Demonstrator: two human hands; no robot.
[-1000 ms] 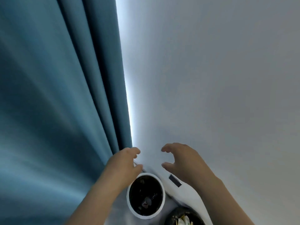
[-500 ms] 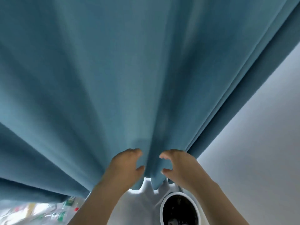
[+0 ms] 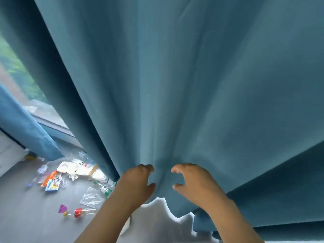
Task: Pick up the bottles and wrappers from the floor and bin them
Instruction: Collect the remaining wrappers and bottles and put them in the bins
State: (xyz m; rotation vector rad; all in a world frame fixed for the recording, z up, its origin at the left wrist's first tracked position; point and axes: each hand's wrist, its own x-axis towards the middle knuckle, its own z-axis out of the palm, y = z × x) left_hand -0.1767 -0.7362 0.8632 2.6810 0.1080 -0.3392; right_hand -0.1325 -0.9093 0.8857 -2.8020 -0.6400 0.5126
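Observation:
Litter lies on the grey floor (image 3: 26, 216) at the lower left. A clear bottle with a red label (image 3: 82, 212) lies nearest, with a purple wrapper (image 3: 62, 208) beside it. A green-labelled bottle (image 3: 104, 189) and a clear plastic bag (image 3: 91, 197) lie by my left forearm. Farther off are an orange wrapper (image 3: 49, 178), a colourful wrapper (image 3: 51, 186) and white packaging (image 3: 73, 168). My left hand (image 3: 135, 184) and my right hand (image 3: 194, 183) hover side by side in front of the curtain, fingers loosely curled, holding nothing. No bin is in view.
A blue curtain (image 3: 175, 85) fills most of the view and hangs close ahead. A window (image 3: 21, 81) shows at the far left, with a second curtain panel (image 3: 24, 130) below it. White wall base (image 3: 157, 216) shows under the curtain hem.
The view has swung left: the white-rimmed bin has left the frame, and the littered floor and the window have come into sight. Both hands keep the same raised, loosely curled pose.

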